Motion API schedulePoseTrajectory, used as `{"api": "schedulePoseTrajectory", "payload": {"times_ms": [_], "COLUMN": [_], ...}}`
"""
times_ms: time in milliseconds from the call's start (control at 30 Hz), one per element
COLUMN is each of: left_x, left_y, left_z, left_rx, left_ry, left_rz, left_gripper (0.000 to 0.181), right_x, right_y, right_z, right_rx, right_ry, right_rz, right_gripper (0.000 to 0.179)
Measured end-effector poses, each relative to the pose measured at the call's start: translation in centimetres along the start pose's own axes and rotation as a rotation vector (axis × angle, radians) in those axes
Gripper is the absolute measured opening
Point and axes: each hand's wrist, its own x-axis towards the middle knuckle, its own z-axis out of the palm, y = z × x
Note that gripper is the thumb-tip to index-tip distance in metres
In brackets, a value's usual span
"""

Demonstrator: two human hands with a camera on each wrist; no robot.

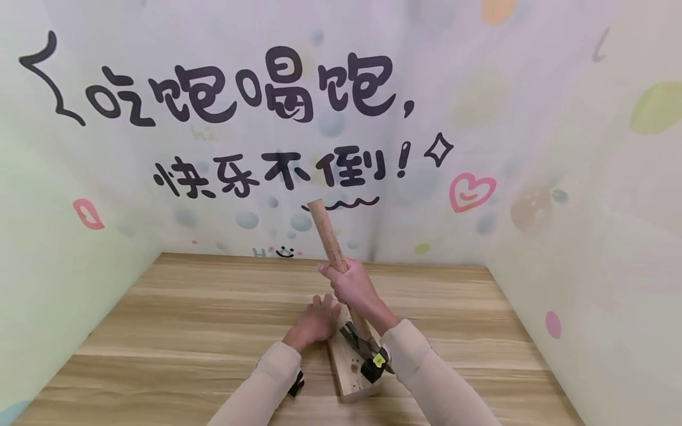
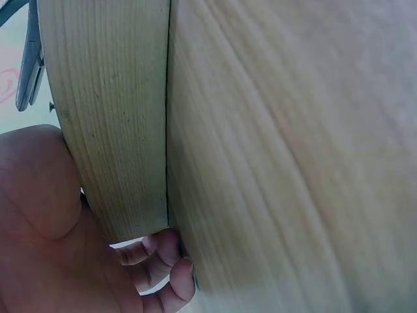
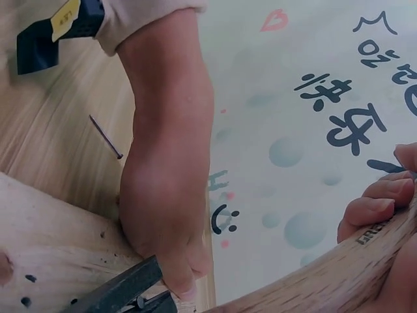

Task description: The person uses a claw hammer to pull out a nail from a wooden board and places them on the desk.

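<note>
In the head view my right hand grips the wooden handle of a claw hammer, which slants up and away from me. The hammer's dark claw lies low over a pale wooden block with several holes in its top. A small nail stands out of the block beside the claw in the left wrist view. My left hand holds the block's far end, its fingers bent round the end face. The right wrist partly hides the hammer's head in the head view.
A loose nail lies on the wood-grain table, left of the block. Behind the table stands a pale wall with black lettering; side walls flank it. Black wrist cameras sit at both cuffs.
</note>
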Motion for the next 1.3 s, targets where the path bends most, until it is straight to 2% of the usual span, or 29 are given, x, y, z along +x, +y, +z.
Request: {"api": "schedulePoseTrajectory", "payload": {"times_ms": [267,700,967,1300], "left_x": [-0.1,-0.4,-0.3,1.1], "left_y": [0.1,0.3,0.2,-1.0], "left_z": [-0.1,-0.2,-0.3,1.4], "left_rx": [-0.001,0.001,-0.021,-0.006], "left_ry": [-0.006,0.01,0.007,0.009], "left_rz": [-0.006,0.009,-0.006,-0.008], "left_gripper": [0.042,0.04,0.041,0.043], "right_x": [0.0,-0.2,-0.5,-0.8], "right_y": [0.2,0.7,0.4,0.5], "right_z": [0.0,-0.1,-0.4,-0.5], "right_rx": [0.031,0.027,0.034,0.046], "right_ry": [-0.003,0.006,0.005,0.01], "right_rz": [-0.02,-0.063,-0.073,-0.089], "right_gripper": [0.027,0.032,0.035,0.035]}}
